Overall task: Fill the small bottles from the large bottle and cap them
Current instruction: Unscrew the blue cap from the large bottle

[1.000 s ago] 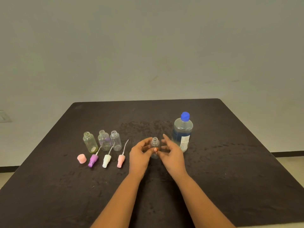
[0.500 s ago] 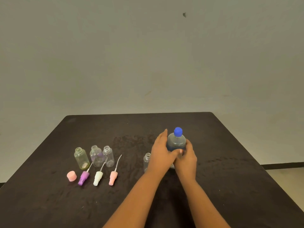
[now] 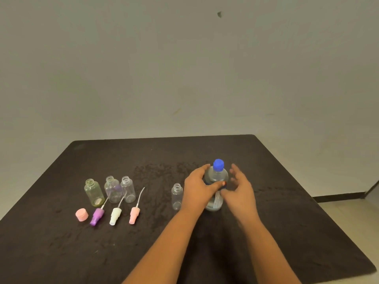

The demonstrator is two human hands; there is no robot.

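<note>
The large clear bottle [image 3: 216, 177] with a blue cap [image 3: 218, 165] stands upright on the black table [image 3: 287, 212]. My left hand [image 3: 198, 189] grips its body from the left, thumb across the front. My right hand [image 3: 241, 190] hovers just right of the bottle, blurred, fingers spread and off it. One small uncapped clear bottle [image 3: 177, 196] stands just left of my left hand. Three more small uncapped bottles stand at the left: a yellowish one [image 3: 93, 192] and two clear ones [image 3: 112, 189] [image 3: 128, 189].
In front of the three bottles lie a pink round cap [image 3: 82, 214] and three spray tops with tubes: purple [image 3: 97, 216], white [image 3: 115, 216], pink [image 3: 134, 215]. The table's right edge drops to a pale floor [image 3: 348, 212]; a plain wall [image 3: 184, 68] rises behind.
Both hands left the small bottle and moved right to the large bottle. The right hand, on the bottle half a second ago, has come off it to the right.
</note>
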